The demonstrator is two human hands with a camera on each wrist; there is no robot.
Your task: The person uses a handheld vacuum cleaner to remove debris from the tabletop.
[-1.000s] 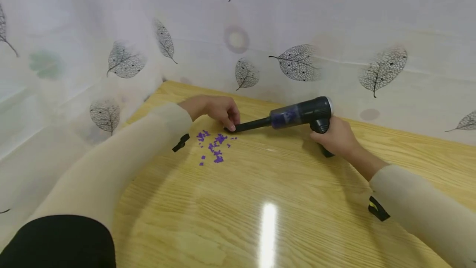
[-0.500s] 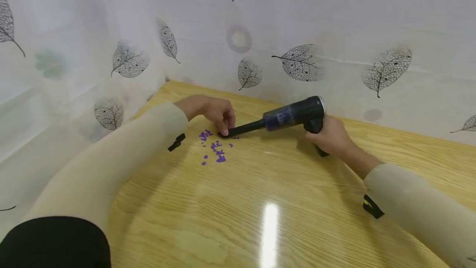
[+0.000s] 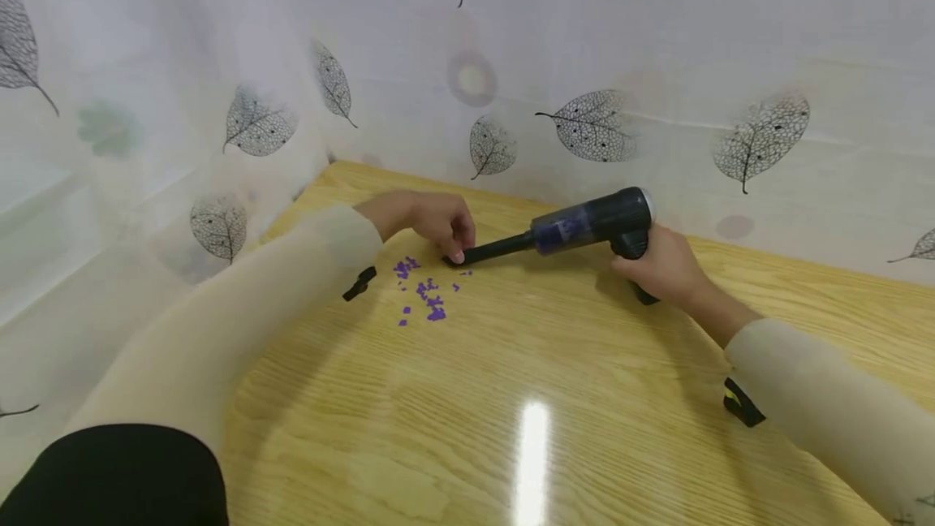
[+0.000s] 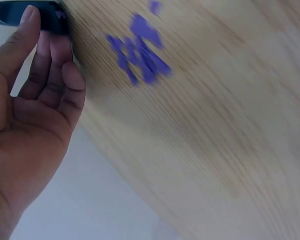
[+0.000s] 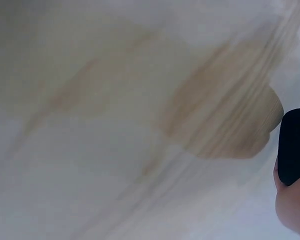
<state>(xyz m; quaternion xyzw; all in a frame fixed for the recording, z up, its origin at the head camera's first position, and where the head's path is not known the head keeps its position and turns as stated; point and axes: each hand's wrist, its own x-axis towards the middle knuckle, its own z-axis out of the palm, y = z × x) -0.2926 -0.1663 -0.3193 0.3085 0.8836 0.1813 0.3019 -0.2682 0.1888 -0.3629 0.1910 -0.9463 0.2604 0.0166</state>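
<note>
A black handheld vacuum cleaner (image 3: 595, 222) with a clear dust cup lies slanted low over the table, purple bits showing inside the cup. My right hand (image 3: 663, 268) grips its handle; in the right wrist view only the dark handle end (image 5: 293, 147) and part of the hand show at the right edge. My left hand (image 3: 440, 222) pinches the nozzle tip (image 4: 32, 17) between thumb and fingers. Just left of and in front of the nozzle, small purple scraps (image 3: 431, 299) lie scattered on the wood, some close to the left fingertips in the left wrist view.
The wood-grain table (image 3: 438, 412) reaches back to a pale leaf-print curtain (image 3: 409, 63) behind and at the left. Black straps (image 3: 359, 283) hang at both sleeves. A dark rounded shape (image 3: 117, 477) fills the lower left corner.
The vacuum and both hands shifted slightly left and toward the scraps, then back right. A few scraps near the nozzle are gone from the table, so the patch looks thinner.
</note>
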